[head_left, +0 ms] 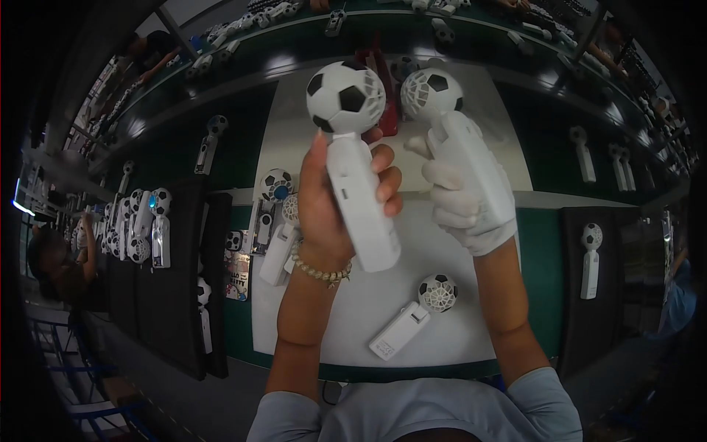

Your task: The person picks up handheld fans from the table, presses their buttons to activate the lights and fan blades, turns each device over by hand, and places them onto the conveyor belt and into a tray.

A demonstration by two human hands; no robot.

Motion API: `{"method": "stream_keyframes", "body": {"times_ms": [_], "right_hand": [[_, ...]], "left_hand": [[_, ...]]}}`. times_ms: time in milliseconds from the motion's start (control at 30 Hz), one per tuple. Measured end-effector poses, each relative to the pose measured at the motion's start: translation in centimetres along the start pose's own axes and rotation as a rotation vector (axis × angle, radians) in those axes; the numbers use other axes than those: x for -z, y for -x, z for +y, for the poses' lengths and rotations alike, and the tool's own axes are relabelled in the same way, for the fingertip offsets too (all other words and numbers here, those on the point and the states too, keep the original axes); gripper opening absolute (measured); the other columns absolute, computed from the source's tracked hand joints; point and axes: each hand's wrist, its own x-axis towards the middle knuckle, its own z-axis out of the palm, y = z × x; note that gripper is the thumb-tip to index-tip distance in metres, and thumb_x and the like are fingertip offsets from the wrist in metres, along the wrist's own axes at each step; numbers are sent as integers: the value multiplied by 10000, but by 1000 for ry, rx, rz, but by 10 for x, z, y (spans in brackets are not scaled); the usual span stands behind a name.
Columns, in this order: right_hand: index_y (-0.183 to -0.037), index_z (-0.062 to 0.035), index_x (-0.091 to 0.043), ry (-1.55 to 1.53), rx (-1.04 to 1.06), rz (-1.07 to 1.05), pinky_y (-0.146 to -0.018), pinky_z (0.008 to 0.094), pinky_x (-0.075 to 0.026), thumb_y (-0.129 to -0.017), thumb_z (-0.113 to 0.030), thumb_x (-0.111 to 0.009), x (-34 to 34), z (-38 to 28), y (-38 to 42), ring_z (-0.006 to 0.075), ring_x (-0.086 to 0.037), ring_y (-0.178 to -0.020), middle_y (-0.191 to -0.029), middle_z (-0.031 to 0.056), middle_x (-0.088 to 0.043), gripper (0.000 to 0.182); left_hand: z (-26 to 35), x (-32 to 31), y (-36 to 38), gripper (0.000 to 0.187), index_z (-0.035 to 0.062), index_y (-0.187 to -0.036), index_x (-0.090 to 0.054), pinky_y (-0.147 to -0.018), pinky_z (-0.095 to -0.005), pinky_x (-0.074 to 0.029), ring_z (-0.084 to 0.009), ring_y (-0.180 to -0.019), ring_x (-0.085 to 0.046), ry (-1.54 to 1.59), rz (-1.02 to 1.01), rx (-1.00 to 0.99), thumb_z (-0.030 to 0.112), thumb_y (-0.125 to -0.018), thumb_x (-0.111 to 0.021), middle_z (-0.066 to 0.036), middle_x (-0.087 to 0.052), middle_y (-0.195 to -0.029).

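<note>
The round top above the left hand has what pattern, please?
White top with black patches; head view.

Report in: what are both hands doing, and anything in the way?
Left hand: gripping white plastic device with black-and-white soccer-ball head. Gloved right hand: holding matching device. Third one lying on white tabletop, between forearms.

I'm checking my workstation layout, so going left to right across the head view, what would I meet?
A group of football-topped devices, a patterned phone-shaped item, the left hand gripping one device, the gloved right hand holding another device, then a single device on the dark mat.
</note>
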Motion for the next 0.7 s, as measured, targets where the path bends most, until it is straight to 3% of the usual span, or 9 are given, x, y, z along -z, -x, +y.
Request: {"method": "stream_keyframes", "body": {"times_ms": [33, 167, 233, 300, 433, 500, 600, 667, 700], "right_hand": [[-1145, 90, -359, -163, -100, -88, -298, 209, -316, -872, -484, -336, 4, -2, -2, 114, -341, -358, -619, 60, -398, 636], [-1111, 92, -370, -220, -251, -253, -300, 193, -325, -873, -449, -366, 24, -28, -12, 113, -386, -380, -600, 49, -388, 591], [-1069, 72, -410, -118, -37, 205, -303, 172, -329, -863, -382, -444, 28, -51, -10, 108, -432, -410, -611, 52, -445, 499], [-1011, 25, -468, 545, 380, 686, -357, 198, -396, -839, -283, -513, 41, -74, -7, 103, -509, -490, -694, 74, -528, 357], [-1050, -38, -506, 1401, 261, 1437, -590, 316, -491, -790, -171, -533, 106, -169, 19, 190, -599, -697, -847, 112, -591, 293], [-1163, -72, -461, 2303, 231, 1571, -694, 363, -483, -791, -163, -515, 186, -238, 50, 283, -589, -815, -958, 134, -583, 387], [-1242, -117, -398, 2465, 235, 1749, -783, 402, -456, -813, -189, -488, 178, -226, 75, 342, -542, -940, -1094, 150, -529, 444], [-1279, -114, -347, 2497, -150, 1798, -851, 381, -428, -830, -251, -470, 152, -196, 68, 352, -489, -1043, -1199, 174, -457, 485], [-1279, -114, -347, 2493, -143, 1794, -851, 381, -428, -830, -251, -470, 150, -190, 62, 352, -489, -1043, -1199, 174, -457, 485]], "left_hand": [[1, -1, -2, 595, 1, -1067, -389, -441, -262, -423, -134, -561, -444, 71, 25, 49, 542, -824, -350, -56, -398, -721], [2, 9, -3, 597, 5, -1059, -380, -393, -244, -401, -123, -546, -431, 193, -208, 85, 549, -813, -356, -50, -389, -715], [3, 6, -2, 576, 17, -1042, -374, -377, -240, -394, -127, -530, -422, 161, -188, 47, 543, -809, -363, -53, -390, -716], [4, -1, 1, 555, 33, -1015, -381, -381, -244, -404, -131, -521, -422, 176, -139, 7, 545, -802, -365, -54, -393, -714], [10, 0, 2, 549, 43, -971, -388, -395, -256, -414, -133, -521, -427, 187, -251, -23, 555, -773, -386, -44, -391, -670], [11, 0, 3, 544, 42, -954, -392, -404, -272, -417, -139, -544, -438, 194, -267, -20, 553, -771, -402, -46, -396, -649], [9, -3, 3, 539, 55, -903, -423, -500, -303, -424, -164, -581, -444, 115, -193, -79, 573, -764, -375, -52, -413, -661], [9, -2, 1, 534, 58, -860, -442, -559, -313, -415, -177, -610, -453, -3, -111, -124, 577, -758, -368, -62, -443, -679], [9, -1, 0, 533, 62, -817, -462, -619, -324, -406, -190, -639, -463, -118, -24, -171, 581, -751, -361, -72, -473, -697]]}}
